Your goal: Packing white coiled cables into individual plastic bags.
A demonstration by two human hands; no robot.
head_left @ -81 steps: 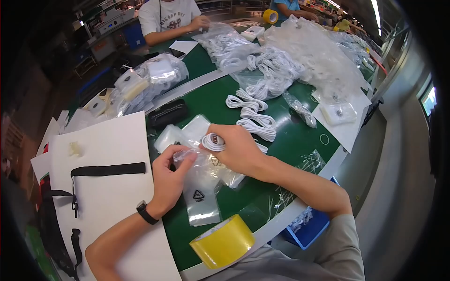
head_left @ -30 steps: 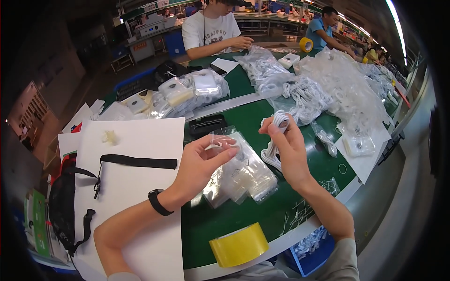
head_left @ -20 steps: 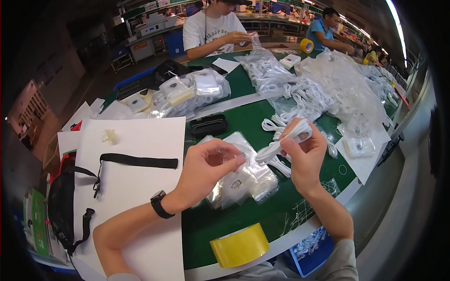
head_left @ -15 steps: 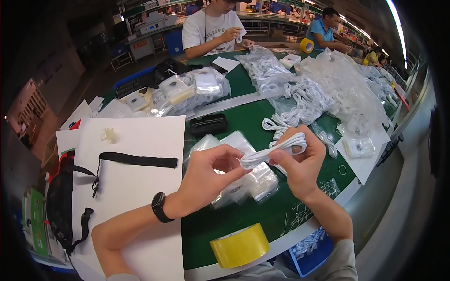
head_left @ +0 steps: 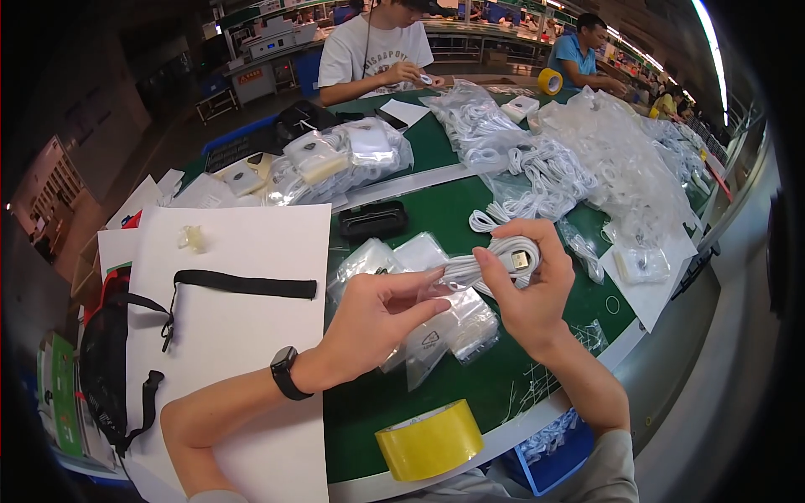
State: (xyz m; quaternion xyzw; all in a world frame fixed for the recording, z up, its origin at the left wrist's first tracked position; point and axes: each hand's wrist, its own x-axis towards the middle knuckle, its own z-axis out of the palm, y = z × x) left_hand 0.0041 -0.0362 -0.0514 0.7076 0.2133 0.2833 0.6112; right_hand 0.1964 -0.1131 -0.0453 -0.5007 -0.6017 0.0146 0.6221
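Observation:
A coiled white USB cable [head_left: 501, 251] is held in my right hand [head_left: 541, 298], thumb on one side and fingers curled round the other. Its metal plug [head_left: 520, 259] shows at the right end of the coil. My left hand [head_left: 369, 323] pinches a clear plastic bag [head_left: 429, 342] by its upper part at the coil's left end. The bag's lower corner hangs below the fingers. Whether the cable's tip is inside the bag I cannot tell. Beneath both hands lies a pile of clear bags [head_left: 474, 327] on the green table [head_left: 369, 427].
A yellow tape roll [head_left: 429, 440] stands near the front edge. Beyond my hands are a black case [head_left: 373, 220] and heaped white cables [head_left: 545, 180]. White board [head_left: 243, 352] with a black strap covers the left. A blue bin [head_left: 545, 457] sits below the edge. Two people work across.
The coil has turned in my right hand, bringing its plug into sight. My left fingers have left the coil's end and now pinch a clear bag there.

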